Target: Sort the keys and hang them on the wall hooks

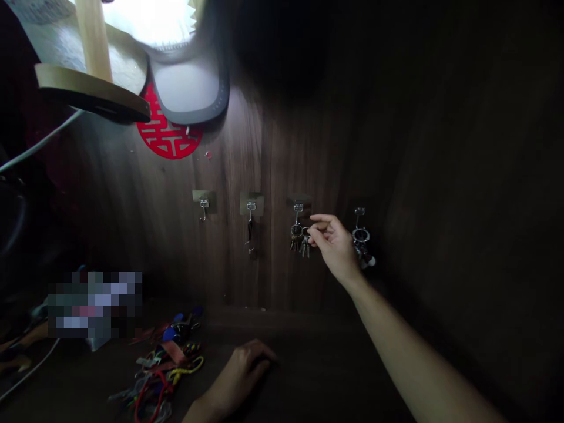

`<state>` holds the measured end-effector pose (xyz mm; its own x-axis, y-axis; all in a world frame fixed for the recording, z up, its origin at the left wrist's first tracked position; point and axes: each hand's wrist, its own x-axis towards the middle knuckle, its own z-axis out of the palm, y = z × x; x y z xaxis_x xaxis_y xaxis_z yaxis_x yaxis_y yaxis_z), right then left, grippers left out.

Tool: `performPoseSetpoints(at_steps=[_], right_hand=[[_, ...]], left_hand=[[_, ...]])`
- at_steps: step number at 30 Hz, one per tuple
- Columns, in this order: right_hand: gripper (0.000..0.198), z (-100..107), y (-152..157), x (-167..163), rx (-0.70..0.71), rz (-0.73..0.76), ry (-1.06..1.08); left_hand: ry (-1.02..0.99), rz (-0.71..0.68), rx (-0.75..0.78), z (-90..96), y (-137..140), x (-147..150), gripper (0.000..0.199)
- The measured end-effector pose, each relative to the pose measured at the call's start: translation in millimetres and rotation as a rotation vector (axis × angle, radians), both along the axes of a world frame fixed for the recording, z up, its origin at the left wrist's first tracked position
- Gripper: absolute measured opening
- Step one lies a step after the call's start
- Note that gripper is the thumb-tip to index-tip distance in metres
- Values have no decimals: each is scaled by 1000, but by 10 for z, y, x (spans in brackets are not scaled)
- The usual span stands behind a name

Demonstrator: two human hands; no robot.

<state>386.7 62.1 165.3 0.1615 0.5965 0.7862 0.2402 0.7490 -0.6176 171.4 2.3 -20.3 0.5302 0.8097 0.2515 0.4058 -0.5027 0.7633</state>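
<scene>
At the third wall hook, my right hand pinches a key ring with several keys, thumb and finger closed together. Beside those keys, another bunch of keys hangs from the same hook. My left hand lies on the dark tabletop with its fingers stretched out, holding nothing. To its left is a pile of colourful cords and key rings.
A hook on the left hangs bare; another carries a black strap. Right of my hand hangs a ring of keys. A lit lamp and wooden stand stand upper left, over a red paper cutout.
</scene>
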Motion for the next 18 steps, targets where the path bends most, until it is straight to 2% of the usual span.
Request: performPoseSetpoints(at_steps=[4, 8, 14, 18], right_hand=[[19, 122, 145, -4, -15, 1, -41], [19, 159, 208, -26, -76, 7, -24], [22, 154, 225, -47, -126, -28, 10], [25, 81, 214, -25, -187, -53, 34]], left_hand=[[15, -10, 0, 9, -1, -2, 16], [25, -16, 10, -9, 9, -8, 17], [35, -8, 22, -18, 8, -15, 18], [45, -21, 18, 4, -9, -22, 19]])
